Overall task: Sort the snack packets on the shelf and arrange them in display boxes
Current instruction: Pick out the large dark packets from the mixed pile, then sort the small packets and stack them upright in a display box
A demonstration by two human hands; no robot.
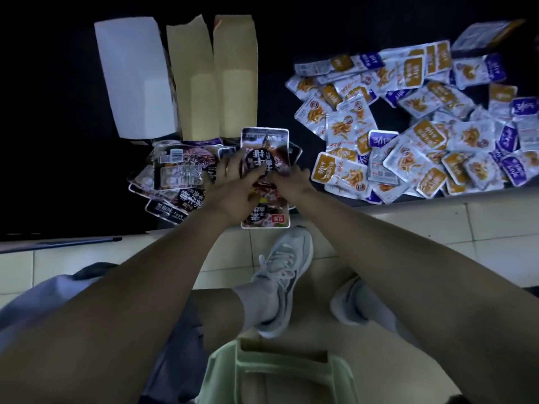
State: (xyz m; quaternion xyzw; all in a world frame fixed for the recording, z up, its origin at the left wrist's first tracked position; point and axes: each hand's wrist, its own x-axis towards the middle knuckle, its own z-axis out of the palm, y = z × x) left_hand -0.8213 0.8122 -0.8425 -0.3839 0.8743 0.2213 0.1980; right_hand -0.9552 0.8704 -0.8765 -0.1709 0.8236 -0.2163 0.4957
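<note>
Dark foil first: a stack of dark packets point(264, 147) sits at the middle of the shelf's point(58, 141) front edge, its near end just over the lip, and both my hands are on it. My left hand point(230, 188) lies on top with the fingers point(230, 163) spread wide and fairly straight, pressing the stack flat. My right hand point(291, 179) comes in from the right side, fingers point(280, 177) bent against the stack's edge, though I can't tell whether they actually pinch it or only nudge it square. More dark ones lie in a loose heap point(175, 173) just left of my hands, overlapping and facing every way. Behind them, toward the back of the shelf, the white box point(134, 77) and two kraft boxes point(194, 83) point(236, 77) lie side by side, and I can make out nothing inside any of them. Over at the right end, well apart from me, the pale orange-and-purple packets point(408, 126) sprawl in a big jumbled pile. So I reckon we're early. The two kinds are already separated left and right, and I'm gathering the first bundle. Boxing looks not yet begun, and the whole right-hand pile is untouched.
</note>
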